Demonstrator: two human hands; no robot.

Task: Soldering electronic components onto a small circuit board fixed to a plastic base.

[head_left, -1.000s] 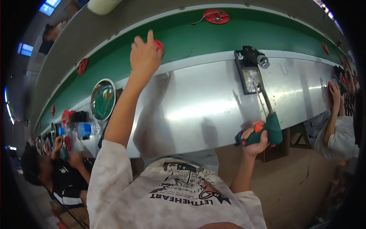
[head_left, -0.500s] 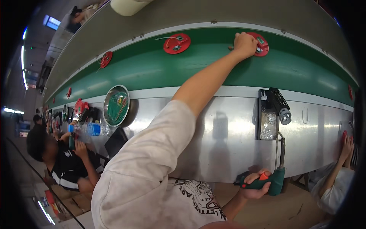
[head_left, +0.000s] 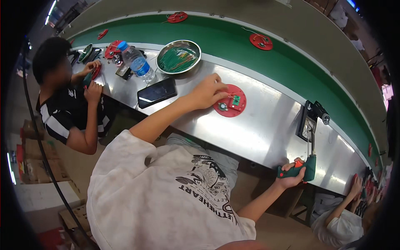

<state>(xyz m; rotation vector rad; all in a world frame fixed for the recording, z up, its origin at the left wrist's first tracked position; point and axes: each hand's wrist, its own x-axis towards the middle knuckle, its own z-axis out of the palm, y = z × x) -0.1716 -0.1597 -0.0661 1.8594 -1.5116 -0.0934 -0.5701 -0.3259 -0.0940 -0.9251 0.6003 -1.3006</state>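
Left hand [head_left: 210,92] sits curled narrow at the flat, round red disc [head_left: 230,103], lower right of the round silver metal bowl [head_left: 179,43]—pinching, can't tell; light touch best—while right hand [head_left: 293,177] grips the green pistol-shaped soldering gun [head_left: 309,168].

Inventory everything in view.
Workbench: one, silver, centre
Conveyor belt: one, green, beyond workbench
Circuit disc: one, red, on workbench
Other discs: several, red, on belt
Metal bowl: one, silver, near belt
Wires: many, green, in bowl
Water bottle: one, clear, left of bowl
Smartphone: one, black, by bowl
Soldering stand: one, black, workbench right
Soldering gun: one, green, workbench edge
Co-workers: at least two, dark and pale shirts, both sides
Left hand: one, bare, at disc
Right hand: one, bare, holding gun
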